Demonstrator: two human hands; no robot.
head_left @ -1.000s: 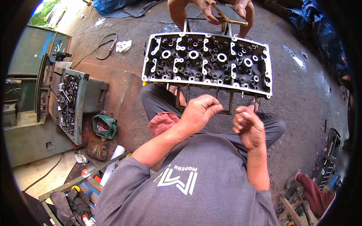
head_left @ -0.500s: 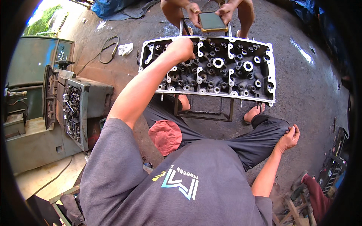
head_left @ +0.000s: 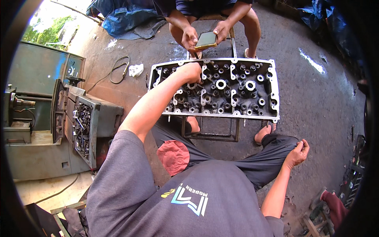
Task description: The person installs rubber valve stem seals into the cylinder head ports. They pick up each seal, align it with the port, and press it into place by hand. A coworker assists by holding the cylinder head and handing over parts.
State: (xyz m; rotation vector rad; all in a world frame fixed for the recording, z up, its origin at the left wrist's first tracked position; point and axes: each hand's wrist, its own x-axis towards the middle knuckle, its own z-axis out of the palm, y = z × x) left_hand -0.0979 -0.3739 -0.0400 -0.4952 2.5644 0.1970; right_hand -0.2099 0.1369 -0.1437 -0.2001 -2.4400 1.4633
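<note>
A long metal engine cylinder head [head_left: 272, 94], dark inside with a bright machined rim, lies on a black metal stand [head_left: 213, 138] in front of me. My left hand [head_left: 192, 73] reaches into its left half, near the far rim. That hand's fingers are curled down, and whatever they hold is hidden. My right hand [head_left: 297, 155] is beside my right knee, over the dark trousers [head_left: 272, 152]. Its fingers are bent in toward the thumb; anything between them is too small to make out.
Across the stand, another person's hands [head_left: 222, 30] hold a phone [head_left: 206, 40] in a yellowish case. On the left, a grey metal box [head_left: 94, 130] holds many small metal parts. A cable [head_left: 112, 75] and a crumpled white scrap [head_left: 136, 70] lie on the floor.
The view has tilted, so the cylinder head appears lower and more of the other person shows. Their phone has moved left and turned. My left hand stays at the same part of the head.
</note>
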